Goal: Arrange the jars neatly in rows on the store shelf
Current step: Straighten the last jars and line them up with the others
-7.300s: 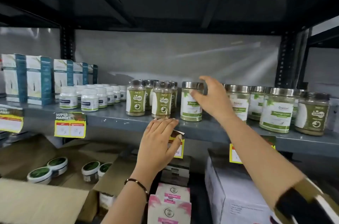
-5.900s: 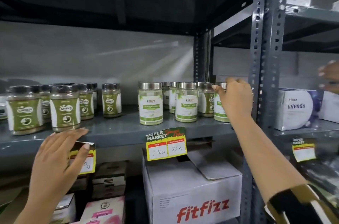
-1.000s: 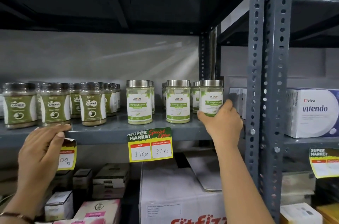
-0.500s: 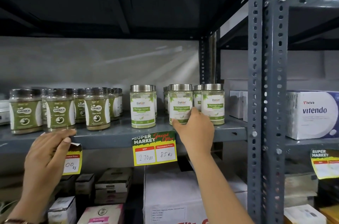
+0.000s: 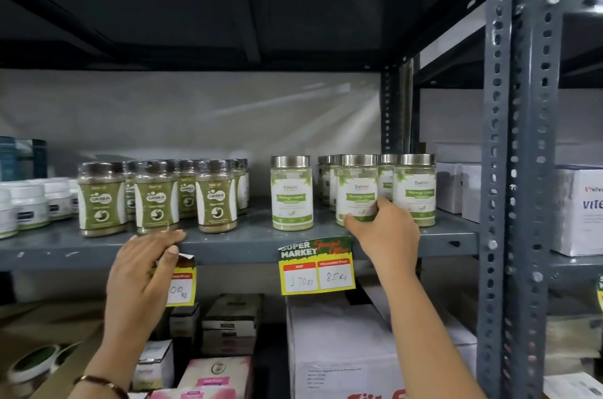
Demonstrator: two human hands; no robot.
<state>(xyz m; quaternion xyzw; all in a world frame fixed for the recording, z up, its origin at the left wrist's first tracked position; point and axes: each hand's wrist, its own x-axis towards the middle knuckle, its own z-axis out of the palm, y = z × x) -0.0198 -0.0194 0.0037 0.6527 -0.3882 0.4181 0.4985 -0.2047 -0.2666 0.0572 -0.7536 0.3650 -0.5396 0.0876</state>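
Steel-lidded jars with white and green labels stand on the grey shelf point(image 5: 248, 240). My right hand point(image 5: 386, 235) grips the lower part of the middle front jar point(image 5: 357, 186). A single jar point(image 5: 291, 193) stands apart to its left, and another jar point(image 5: 414, 189) stands close on its right, with more behind. Dark-lidded olive-labelled jars point(image 5: 217, 196) fill the shelf's left in rows. My left hand point(image 5: 143, 271) rests flat against the shelf's front edge, over a yellow price tag point(image 5: 181, 284).
A perforated steel upright point(image 5: 517, 170) bounds the shelf on the right, with white boxes point(image 5: 577, 209) beyond it. White tubs point(image 5: 29, 206) sit at the far left. A yellow price label point(image 5: 316, 266) hangs from the edge. Cartons point(image 5: 339, 343) are stacked below.
My right hand has left the rightmost front jar and now holds the middle front jar. The left hand stays on the shelf edge.
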